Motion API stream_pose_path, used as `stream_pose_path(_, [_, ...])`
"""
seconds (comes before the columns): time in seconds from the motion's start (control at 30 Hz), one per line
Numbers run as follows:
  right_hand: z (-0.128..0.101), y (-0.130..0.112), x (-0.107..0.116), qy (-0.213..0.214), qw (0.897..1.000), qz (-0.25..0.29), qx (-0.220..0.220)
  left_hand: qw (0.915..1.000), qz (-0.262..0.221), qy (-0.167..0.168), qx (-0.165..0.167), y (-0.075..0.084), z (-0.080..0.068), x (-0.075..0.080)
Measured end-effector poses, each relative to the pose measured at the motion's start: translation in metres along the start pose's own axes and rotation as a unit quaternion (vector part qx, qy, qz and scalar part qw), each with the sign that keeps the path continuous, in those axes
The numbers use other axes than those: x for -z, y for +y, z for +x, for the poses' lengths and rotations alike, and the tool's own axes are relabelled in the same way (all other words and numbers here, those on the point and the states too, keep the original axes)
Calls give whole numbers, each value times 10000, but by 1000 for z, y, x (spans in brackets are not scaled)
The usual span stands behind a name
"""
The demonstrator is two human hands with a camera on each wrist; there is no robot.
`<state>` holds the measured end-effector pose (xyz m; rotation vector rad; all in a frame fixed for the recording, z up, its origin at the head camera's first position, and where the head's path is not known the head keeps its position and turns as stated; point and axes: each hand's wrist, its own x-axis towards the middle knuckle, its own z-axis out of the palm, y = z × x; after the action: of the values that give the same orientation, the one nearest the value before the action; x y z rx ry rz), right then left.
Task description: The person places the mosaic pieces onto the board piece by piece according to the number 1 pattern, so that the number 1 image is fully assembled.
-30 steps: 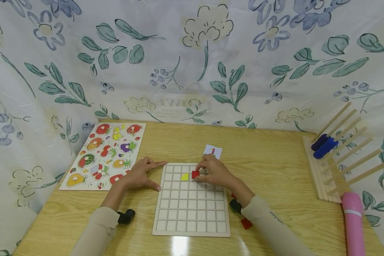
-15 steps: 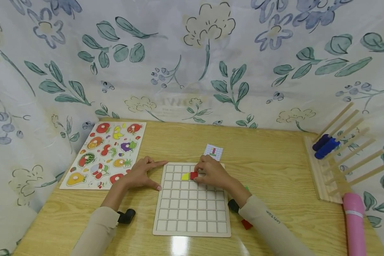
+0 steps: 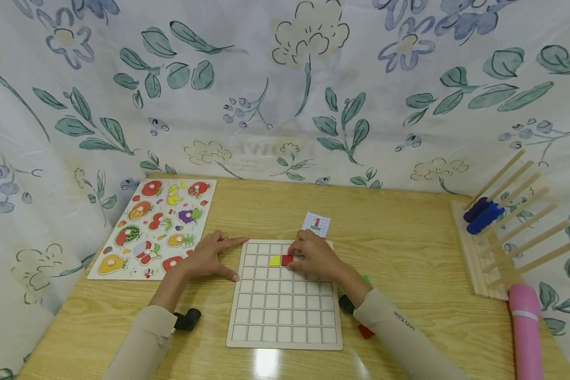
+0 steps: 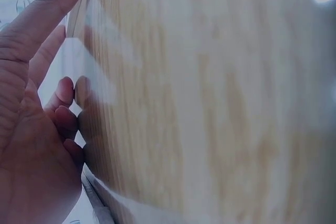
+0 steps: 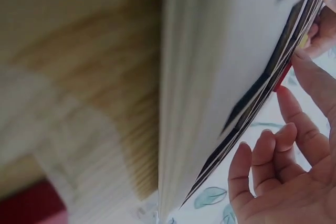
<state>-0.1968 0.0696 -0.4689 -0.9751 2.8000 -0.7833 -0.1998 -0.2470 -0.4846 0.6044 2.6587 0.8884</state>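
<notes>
- Versus one second ago: red tile [image 3: 287, 259] has shifted left on the grid board [image 3: 285, 316]; it now sits touching the yellow tile [image 3: 275, 260], where a gap showed before.
- Right hand [image 3: 315, 257]: fingertips pinch the red tile, second row from the board's far edge. Right wrist view confirms fingers [image 5: 310, 77] at the red piece.
- Left hand [image 3: 209, 257]: unchanged, fingers straight, resting flat at the board's far-left corner, gripping nothing.
- Pattern card [image 3: 316, 224] lies just beyond the right hand, towards the desk's [image 3: 399, 253] far edge.
- Fruit puzzle [image 3: 157, 227] at the far-left corner of the desk, well apart from the board.
- Wooden peg rack [image 3: 503, 227] with a blue piece [image 3: 482, 216] along the right edge; pink cylinder [image 3: 524, 327] near the right front corner.
- Right forearm hides part of a spare red tile [image 3: 364, 331] beside the board's right edge.
</notes>
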Motion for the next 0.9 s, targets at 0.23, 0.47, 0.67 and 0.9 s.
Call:
stream_pose_path(0.23, [-2, -1, 5, 14, 9998, 183, -46, 10000, -32, 5, 12, 0, -1, -1])
stream_pose_path(0.47, [-11, 4, 19, 65, 9932, 1116, -339, 10000, -41, 23, -20, 1, -2, 0])
stream_pose_path(0.67, [-24, 16, 26, -10, 9842, 1586, -793, 10000, -6, 25, -89, -1, -1, -1])
stream_pose_path(0.9, [-39, 24, 30, 216, 9799, 1810, -811, 10000, -23, 45, 28, -1, -1, -2])
